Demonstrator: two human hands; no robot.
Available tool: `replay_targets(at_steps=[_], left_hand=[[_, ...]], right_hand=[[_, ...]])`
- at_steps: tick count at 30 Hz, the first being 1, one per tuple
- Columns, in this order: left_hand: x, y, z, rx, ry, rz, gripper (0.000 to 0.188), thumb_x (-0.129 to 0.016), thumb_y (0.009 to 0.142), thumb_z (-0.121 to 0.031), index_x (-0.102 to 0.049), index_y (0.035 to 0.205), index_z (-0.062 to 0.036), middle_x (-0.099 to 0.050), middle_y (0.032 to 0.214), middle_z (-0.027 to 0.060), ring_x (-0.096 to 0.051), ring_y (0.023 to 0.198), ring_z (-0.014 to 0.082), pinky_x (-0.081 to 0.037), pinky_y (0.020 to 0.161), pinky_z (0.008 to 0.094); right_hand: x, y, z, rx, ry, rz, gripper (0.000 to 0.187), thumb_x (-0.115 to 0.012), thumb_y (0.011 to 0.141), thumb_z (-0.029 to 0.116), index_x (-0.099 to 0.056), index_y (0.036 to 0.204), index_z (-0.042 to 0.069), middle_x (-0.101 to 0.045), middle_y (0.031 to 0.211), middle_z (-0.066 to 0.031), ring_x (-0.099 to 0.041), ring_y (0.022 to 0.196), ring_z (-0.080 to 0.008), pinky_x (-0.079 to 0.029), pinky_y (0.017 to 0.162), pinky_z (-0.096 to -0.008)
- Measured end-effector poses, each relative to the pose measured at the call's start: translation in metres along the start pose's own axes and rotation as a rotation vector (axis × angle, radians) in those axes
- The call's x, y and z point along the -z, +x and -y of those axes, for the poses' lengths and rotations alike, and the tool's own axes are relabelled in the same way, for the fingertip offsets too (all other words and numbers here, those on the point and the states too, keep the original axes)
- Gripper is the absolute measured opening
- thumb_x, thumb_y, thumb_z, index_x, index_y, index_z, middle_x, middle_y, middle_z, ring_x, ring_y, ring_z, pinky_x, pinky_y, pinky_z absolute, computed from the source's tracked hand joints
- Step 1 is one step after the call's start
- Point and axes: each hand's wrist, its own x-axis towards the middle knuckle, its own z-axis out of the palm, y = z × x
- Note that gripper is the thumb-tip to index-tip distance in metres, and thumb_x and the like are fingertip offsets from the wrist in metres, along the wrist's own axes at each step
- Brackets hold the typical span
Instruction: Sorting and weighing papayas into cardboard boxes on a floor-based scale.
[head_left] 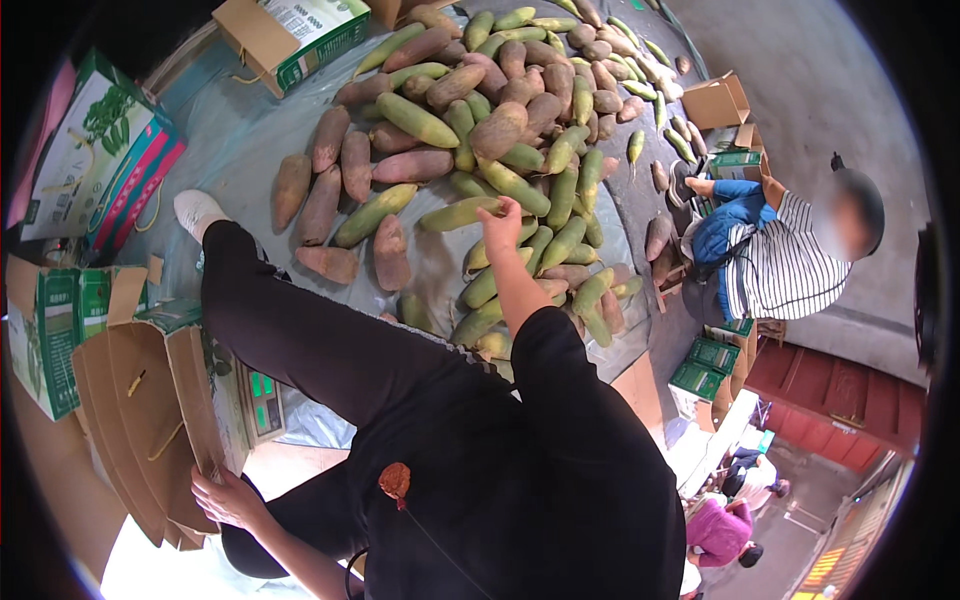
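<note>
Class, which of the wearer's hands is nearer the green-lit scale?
Left. The left hand grips the open box beside the scale; the right hand is farther away, holding a green radish.

My right hand (503, 230) grips a green radish (452, 214) by one end. My left hand (228, 499) contacts the side of an open cardboard box (190, 385).

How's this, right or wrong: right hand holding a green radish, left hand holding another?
Wrong on the left hand: the head view shows it on the open cardboard box. The right hand does hold a green radish.
</note>
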Motion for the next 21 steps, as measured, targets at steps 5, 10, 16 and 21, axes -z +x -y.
replay_targets(at_steps=[5, 10, 16, 21], left_hand=[[0.006, -0.003, 0.002, 0.009, 0.002, 0.004, 0.044, -0.06, 0.083, -0.025, -0.047, 0.122, -0.0093, -0.054, 0.111, 0.0106, -0.052, 0.104, 0.0308, -0.04, 0.082, 0.0471], [0.01, -0.005, -0.001, -0.001, -0.03, -0.021, 0.044, -0.061, 0.082, -0.022, -0.048, 0.122, -0.0089, -0.054, 0.11, 0.0104, -0.052, 0.102, 0.0308, -0.04, 0.082, 0.0465], [0.012, -0.004, -0.001, 0.018, -0.036, 0.01, 0.044, -0.063, 0.081, -0.02, -0.048, 0.121, -0.0088, -0.054, 0.109, 0.0104, -0.052, 0.102, 0.0302, -0.04, 0.082, 0.046], [0.014, -0.008, -0.001, 0.006, -0.052, 0.0, 0.042, -0.061, 0.082, -0.02, -0.048, 0.12, -0.0082, -0.054, 0.108, 0.011, -0.052, 0.101, 0.0309, -0.04, 0.081, 0.0463]], right_hand=[[-0.013, -0.029, 0.042, -0.039, -0.114, 0.001, 0.048, -0.08, 0.061, 0.011, -0.055, 0.102, 0.006, -0.061, 0.095, -0.0113, -0.057, 0.09, -0.0267, -0.047, 0.081, -0.0364], [-0.016, -0.04, 0.051, 0.09, -0.211, 0.039, 0.047, -0.078, 0.062, 0.008, -0.053, 0.101, 0.003, -0.06, 0.096, -0.0096, -0.057, 0.088, -0.0215, -0.046, 0.079, -0.0329], [-0.018, -0.06, 0.062, 0.178, -0.306, 0.023, 0.05, -0.079, 0.059, 0.01, -0.055, 0.103, 0.006, -0.058, 0.101, -0.0118, -0.056, 0.094, -0.0279, -0.046, 0.082, -0.0365], [-0.015, -0.069, 0.073, 0.198, -0.338, 0.042, 0.051, -0.078, 0.061, 0.011, -0.054, 0.105, 0.008, -0.055, 0.104, -0.0117, -0.053, 0.098, -0.0298, -0.045, 0.085, -0.0384]])
